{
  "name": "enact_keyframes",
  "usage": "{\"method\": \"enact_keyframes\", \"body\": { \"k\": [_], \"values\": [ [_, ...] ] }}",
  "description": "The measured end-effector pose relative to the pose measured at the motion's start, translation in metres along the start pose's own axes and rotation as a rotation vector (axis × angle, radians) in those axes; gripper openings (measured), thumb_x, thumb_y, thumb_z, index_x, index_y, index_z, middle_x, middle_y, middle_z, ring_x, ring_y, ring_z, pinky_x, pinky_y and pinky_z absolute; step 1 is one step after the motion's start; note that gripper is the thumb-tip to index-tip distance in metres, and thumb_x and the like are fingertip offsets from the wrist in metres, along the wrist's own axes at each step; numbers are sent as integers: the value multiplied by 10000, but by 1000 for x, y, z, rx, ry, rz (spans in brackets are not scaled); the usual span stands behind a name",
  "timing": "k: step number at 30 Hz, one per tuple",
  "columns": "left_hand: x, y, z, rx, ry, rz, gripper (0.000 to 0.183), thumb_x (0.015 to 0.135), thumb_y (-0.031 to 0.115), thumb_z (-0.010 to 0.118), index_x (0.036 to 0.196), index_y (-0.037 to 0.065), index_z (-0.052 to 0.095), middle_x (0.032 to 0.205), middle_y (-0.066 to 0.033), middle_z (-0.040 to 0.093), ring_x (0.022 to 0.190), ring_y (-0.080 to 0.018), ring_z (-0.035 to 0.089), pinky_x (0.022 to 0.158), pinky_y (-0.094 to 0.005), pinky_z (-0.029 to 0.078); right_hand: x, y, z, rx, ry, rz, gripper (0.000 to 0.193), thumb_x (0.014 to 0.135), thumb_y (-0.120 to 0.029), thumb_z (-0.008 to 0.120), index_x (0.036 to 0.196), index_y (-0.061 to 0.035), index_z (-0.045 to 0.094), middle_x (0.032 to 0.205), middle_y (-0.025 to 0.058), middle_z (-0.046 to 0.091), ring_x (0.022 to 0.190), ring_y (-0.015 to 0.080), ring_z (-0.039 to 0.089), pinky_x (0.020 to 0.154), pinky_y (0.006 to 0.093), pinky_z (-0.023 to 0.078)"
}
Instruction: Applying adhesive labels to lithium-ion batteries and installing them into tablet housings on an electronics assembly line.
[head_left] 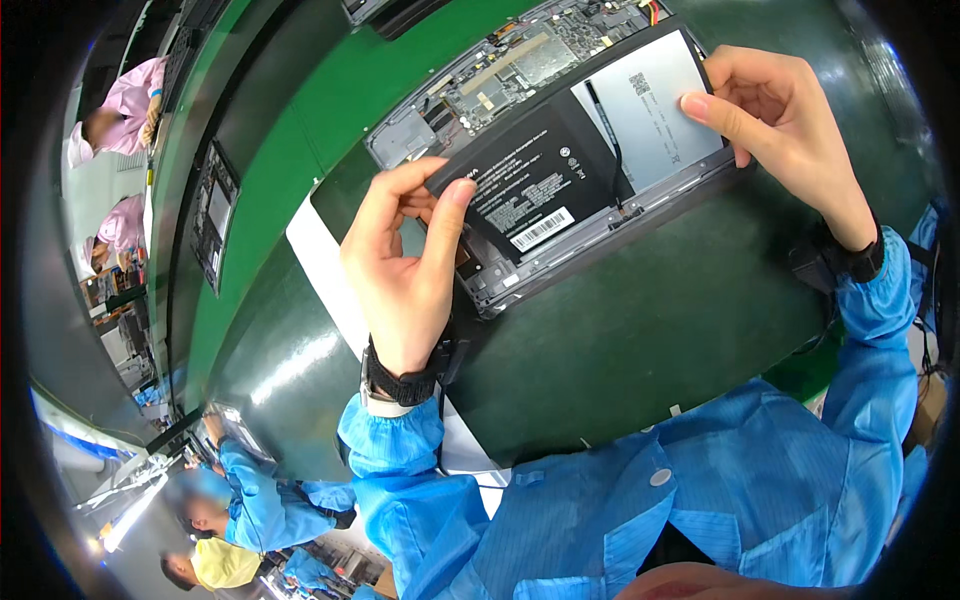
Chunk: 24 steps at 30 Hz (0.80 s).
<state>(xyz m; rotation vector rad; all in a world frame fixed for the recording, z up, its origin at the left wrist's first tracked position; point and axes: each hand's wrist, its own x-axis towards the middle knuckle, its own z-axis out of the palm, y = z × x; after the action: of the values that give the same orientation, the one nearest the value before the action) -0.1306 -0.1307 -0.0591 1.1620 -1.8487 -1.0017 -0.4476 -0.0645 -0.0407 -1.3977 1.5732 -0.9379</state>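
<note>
A flat laptop battery (520, 185), black with a white label and a silver panel at its right part, is held tilted over an opened laptop base (590, 245). My left hand (400, 255) pinches its left end between thumb and fingers. At the right end, my right hand (785, 140) grips it with the thumb on the silver panel and the fingers behind. A thin black cable (608, 135) runs down across the battery. Beyond its far edge shows the laptop's circuit board (515, 75); the battery hides the middle of the base.
The laptop lies on a dark green bench (600, 350). A white sheet (325, 265) lies at its left. Another opened laptop (214, 215) sits farther left, and a dark device (395, 15) at the top. Co-workers in pink (130, 105) and blue (265, 495) are at the left.
</note>
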Motion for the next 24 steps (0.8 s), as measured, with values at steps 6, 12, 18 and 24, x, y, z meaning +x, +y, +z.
{"method": "enact_keyframes", "body": {
  "k": [6,12,18,24],
  "values": [
    [-4,-5,3,-45,2,-16,173,974,3,729,1135,-50,695,983,-49,634,815,-82,579,701,-219,482,1,-4,5,-298,108,-170,254,979,-168,753,843,7,629,767,3,549,586,56,462,517,244,371],
    [-1,-10,12,-81,8,-15,179,998,-13,679,1172,-54,696,1046,-68,644,926,-118,601,835,-249,493,4,12,-5,-509,125,-499,229,932,-129,766,846,26,623,787,72,494,578,160,452,532,324,348],
    [-4,-13,4,94,-5,159,245,1045,2,589,1271,-47,670,1219,-78,613,1118,-120,595,976,-249,460,7,14,-9,-417,6,-454,213,950,-154,721,897,15,601,819,130,511,655,278,548,606,406,431],
    [-5,-13,11,75,-16,32,291,1024,-30,600,1309,-35,659,1236,-78,600,1070,-120,577,957,-253,457,7,16,-11,-459,-8,-466,238,938,-150,718,889,22,561,822,155,507,698,354,538,643,459,419]
  ]
}}
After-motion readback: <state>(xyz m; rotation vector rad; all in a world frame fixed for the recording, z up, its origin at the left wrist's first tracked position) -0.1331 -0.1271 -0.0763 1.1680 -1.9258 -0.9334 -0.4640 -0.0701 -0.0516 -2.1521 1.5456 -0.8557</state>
